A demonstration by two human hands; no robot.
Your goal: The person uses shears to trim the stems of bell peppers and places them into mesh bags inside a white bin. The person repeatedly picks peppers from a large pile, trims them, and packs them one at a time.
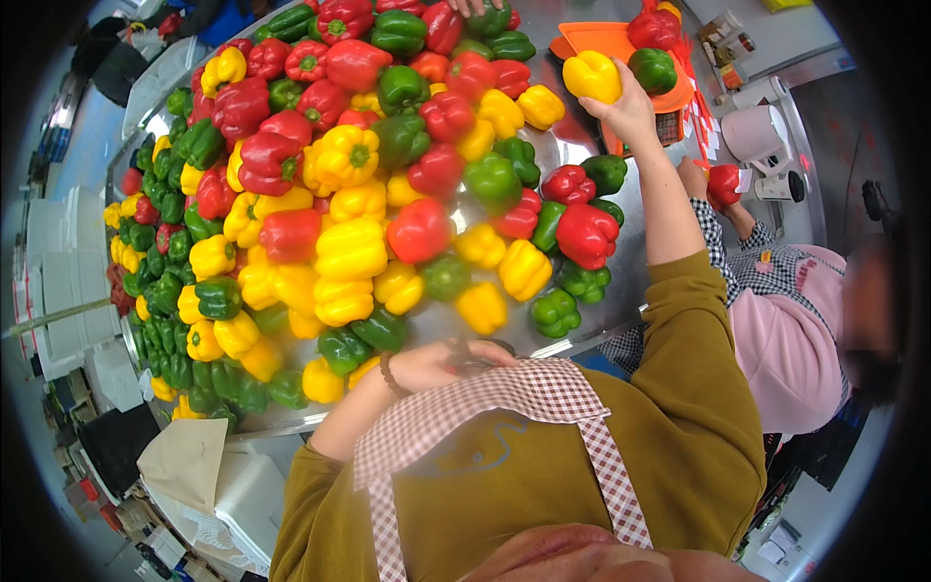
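My right hand [627,108] is reached out to the far right, its fingers wrapped around a yellow bell pepper [590,76]. Just beside that pepper is an orange tray [582,35] on a scale [669,127], bearing a green bell pepper [652,71] and a red bell pepper [654,29]. My left hand [444,362] is bent in front of my chest, by the table's near edge and the checked apron [465,407]. Something dark and blurred shows at its fingers; whether it is held is unclear. Before me spreads a large heap of red, yellow and green bell peppers [351,249].
The peppers lie on a metal table [436,324]. To my right, a co-worker's hands [694,178] hold a tagged red pepper [724,185]. Another person's hand [469,6] touches the heap's far side. A pink mug [749,133] and red ties [694,120] lie beyond the scale.
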